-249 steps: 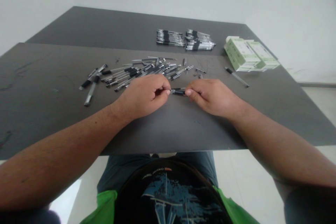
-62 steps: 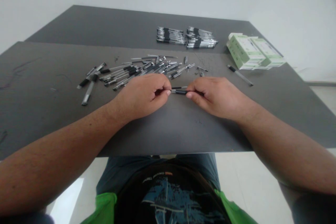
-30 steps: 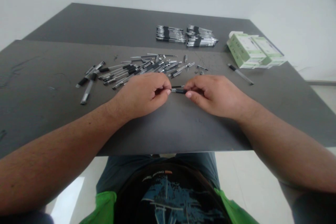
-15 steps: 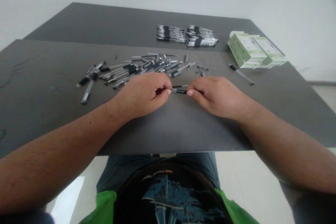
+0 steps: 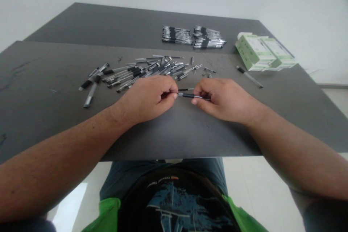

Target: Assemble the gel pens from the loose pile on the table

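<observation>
A pen point(image 5: 188, 95) with a black grip and a clear barrel lies level between my two hands, just above the table or touching it; I cannot tell which. Thumb and forefinger of my left hand point(image 5: 154, 96) pinch its left end, the tip hidden in them. My right hand point(image 5: 224, 98) is around the barrel, the thumb slightly lowered so that part of the barrel shows between thumb and fingers. Right behind this pen, a thin dark refill point(image 5: 186, 89) lies on the table, its ends hidden by my hands.
Loose pens and pen parts point(image 5: 146, 70) spread behind my left hand. Neat stacks of pens point(image 5: 177, 35) sit farther back. Green-and-white boxes point(image 5: 255, 52) stand at the right, with a single pen point(image 5: 249, 77) in front of them. The table's near edge point(image 5: 179, 158) runs before my lap.
My right hand's fingers have loosened and parted a little, so more of the pen's barrel shows. My left hand keeps its pinch in the same place.
</observation>
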`<state>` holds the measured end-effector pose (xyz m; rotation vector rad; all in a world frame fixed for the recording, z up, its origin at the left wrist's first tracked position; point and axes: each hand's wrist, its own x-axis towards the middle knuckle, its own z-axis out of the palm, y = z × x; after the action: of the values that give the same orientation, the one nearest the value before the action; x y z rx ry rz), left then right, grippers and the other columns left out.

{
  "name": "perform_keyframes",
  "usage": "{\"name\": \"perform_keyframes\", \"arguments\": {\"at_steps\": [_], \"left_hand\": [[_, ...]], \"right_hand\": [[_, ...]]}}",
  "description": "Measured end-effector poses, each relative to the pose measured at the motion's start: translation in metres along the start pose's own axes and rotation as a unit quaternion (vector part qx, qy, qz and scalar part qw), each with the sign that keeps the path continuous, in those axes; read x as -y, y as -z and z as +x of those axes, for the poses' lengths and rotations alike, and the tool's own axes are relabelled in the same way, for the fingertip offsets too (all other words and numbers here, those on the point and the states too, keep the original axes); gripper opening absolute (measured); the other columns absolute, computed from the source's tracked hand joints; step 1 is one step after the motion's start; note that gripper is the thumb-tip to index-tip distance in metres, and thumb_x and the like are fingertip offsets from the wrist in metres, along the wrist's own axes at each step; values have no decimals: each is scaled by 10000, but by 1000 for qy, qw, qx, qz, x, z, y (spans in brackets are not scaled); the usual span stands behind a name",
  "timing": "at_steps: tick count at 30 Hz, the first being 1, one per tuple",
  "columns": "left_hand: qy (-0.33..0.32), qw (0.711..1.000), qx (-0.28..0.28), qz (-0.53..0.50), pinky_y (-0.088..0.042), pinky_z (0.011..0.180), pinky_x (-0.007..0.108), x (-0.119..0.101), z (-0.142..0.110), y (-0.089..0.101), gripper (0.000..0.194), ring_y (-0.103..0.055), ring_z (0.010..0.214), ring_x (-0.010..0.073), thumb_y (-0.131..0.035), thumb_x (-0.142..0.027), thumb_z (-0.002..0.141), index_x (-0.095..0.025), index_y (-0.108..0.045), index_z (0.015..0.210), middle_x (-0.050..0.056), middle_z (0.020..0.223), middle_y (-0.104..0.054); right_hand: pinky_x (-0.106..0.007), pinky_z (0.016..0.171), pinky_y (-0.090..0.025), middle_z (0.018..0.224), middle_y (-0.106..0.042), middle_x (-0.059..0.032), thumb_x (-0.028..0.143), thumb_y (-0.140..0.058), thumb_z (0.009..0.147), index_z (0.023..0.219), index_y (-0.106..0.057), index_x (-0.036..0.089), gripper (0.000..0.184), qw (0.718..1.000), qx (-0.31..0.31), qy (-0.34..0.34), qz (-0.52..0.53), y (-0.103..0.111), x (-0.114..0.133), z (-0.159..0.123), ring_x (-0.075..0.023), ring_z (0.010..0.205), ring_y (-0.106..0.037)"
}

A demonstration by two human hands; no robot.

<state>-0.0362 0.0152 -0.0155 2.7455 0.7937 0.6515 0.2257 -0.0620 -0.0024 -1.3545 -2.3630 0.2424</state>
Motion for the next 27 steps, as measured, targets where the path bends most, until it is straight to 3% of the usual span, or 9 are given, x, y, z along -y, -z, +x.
{"name": "perform_keyframes", "arguments": {"at_steps": [5, 9, 14, 18, 23, 27], "left_hand": [[6, 1000, 6, 3, -527, 783, 350, -1, 0, 1, 212, -744, 861, 223, -557, -302, 966, -231, -757, 979, 34, 908, -801], [10, 1000, 8, 2, -536, 786, 347, -1, 0, 1, 208, -748, 862, 221, -566, -313, 969, -234, -758, 978, 35, 908, -804], [12, 1000, 11, 4, -537, 792, 349, -1, 1, 1, 207, -754, 885, 226, -566, -300, 966, -236, -761, 990, 37, 912, -807], [11, 1000, 10, 3, -535, 794, 349, -1, 0, 1, 209, -751, 881, 225, -568, -306, 968, -235, -762, 992, 36, 917, -806], [13, 1000, 9, 3, -532, 794, 345, -1, 0, 1, 202, -743, 862, 222, -569, -300, 960, -235, -760, 973, 31, 895, -795], [11, 1000, 12, 3, -535, 797, 345, -1, 0, 2, 204, -745, 869, 223, -572, -309, 964, -237, -762, 983, 35, 910, -798]], "right_hand": [[-345, 764, -472, 915, -795, -87, 368, -505, 1116, 1019, -752, 200, 314, 1000, 13, 11, -10, 0, 1, 0, -239, 834, -712], [-327, 717, -453, 888, -786, -53, 375, -642, 1036, 1038, -732, 208, 190, 1000, 6, -8, -3, 0, 1, 0, -219, 773, -685], [-344, 762, -465, 904, -792, -90, 366, -500, 1113, 1009, -750, 191, 322, 1000, 16, 9, -12, 0, 1, 0, -237, 819, -702], [-323, 718, -448, 893, -783, -53, 377, -658, 1028, 1039, -739, 200, 195, 1000, 6, 1, -5, -1, 0, 0, -215, 774, -683], [-345, 764, -468, 896, -786, -76, 365, -527, 1117, 1009, -750, 208, 293, 999, 21, 18, -21, -2, 0, -1, -237, 831, -702], [-335, 733, -471, 912, -791, -65, 408, -644, 1057, 1070, -747, 198, 235, 1000, 13, 6, -7, 0, 0, 0, -227, 801, -701]]}}
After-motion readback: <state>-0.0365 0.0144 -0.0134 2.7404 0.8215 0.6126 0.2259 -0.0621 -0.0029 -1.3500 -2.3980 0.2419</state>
